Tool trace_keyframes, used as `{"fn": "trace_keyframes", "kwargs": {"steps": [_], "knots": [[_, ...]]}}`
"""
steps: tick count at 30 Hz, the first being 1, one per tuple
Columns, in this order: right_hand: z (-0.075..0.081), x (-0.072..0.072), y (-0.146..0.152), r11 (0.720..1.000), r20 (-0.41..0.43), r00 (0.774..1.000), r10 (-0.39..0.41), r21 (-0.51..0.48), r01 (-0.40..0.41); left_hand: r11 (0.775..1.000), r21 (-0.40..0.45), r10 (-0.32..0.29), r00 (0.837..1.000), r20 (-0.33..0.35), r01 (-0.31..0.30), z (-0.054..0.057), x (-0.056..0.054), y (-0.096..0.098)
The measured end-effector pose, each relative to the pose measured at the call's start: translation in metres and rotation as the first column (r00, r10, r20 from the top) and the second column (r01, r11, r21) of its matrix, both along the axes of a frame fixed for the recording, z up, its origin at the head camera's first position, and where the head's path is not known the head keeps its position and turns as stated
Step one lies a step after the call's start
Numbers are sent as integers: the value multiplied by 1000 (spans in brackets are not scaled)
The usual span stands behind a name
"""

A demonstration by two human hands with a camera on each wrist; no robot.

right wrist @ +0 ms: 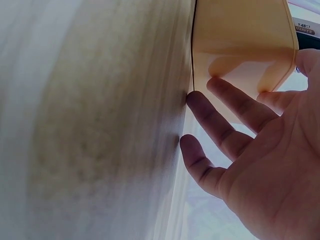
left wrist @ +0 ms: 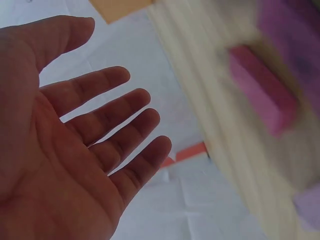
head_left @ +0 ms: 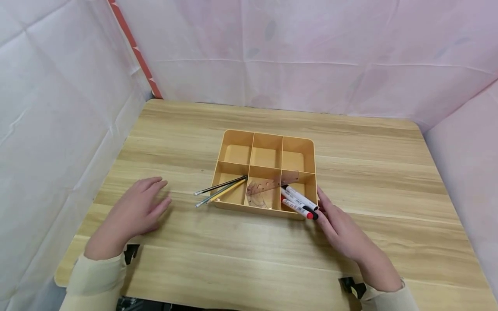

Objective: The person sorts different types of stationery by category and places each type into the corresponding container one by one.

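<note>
A yellow-orange six-compartment tray stands on the wooden table. Several pencils lean over its front-left wall. In the front middle compartment are a clear protractor and a clear ruler, which slants across the divider. Markers with black and red ends lean out of the front-right compartment. My right hand touches the tray's right front corner; in the right wrist view, its extended fingertips rest against the tray's side. Left of the tray, my left hand hovers with fingers spread, holding nothing.
The left wrist view catches a blurred pink block and a purple object on a wooden surface; the head view does not show them. White sheeting hangs behind the table, and more white sheeting on the left.
</note>
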State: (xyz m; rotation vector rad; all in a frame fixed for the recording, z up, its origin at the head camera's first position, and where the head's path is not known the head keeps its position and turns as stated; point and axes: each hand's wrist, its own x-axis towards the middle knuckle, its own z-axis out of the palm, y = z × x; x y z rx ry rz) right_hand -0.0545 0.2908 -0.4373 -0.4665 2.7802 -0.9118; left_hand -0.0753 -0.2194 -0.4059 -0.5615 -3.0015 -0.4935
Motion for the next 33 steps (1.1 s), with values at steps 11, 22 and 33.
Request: {"fn": "trace_keyframes", "kwargs": {"steps": [11, 22, 33], "knots": [[1, -1, 0, 1000, 6, 1000, 3, 2, -3, 993, -58, 108, 990, 88, -103, -13, 14, -25], [6, 0, -1, 1000, 17, 1000, -1, -5, 1, 989, -54, 140, 985, 104, -135, -27, 21, -38], [5, 0, -1, 1000, -8, 1000, 6, -17, -7, 988, -72, 146, 983, 110, -138, -35, 30, -44]]}}
